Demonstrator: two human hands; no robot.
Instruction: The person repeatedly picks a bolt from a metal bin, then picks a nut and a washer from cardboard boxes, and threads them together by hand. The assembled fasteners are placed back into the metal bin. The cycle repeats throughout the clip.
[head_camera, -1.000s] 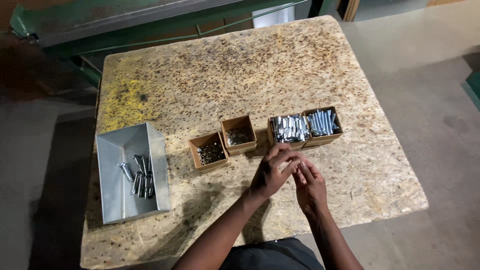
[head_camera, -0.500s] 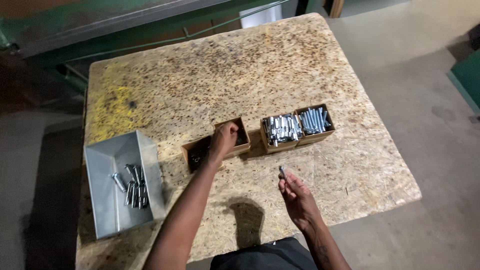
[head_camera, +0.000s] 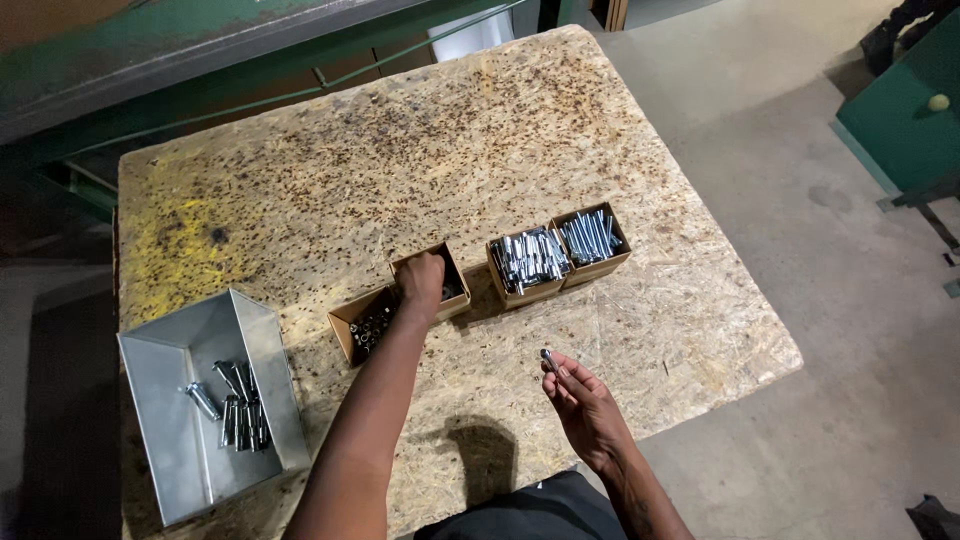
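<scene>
Cardboard boxes, four in a row; left hand inside one, right hand pinching one bolt

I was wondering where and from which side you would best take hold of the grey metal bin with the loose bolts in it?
I would grip the grey metal bin by its tall side walls, one hand on each, coming from above. Its top is open and the walls stand upright, so the rims are free. The silver bolts lie loose in its middle, so I would keep it level.
</scene>
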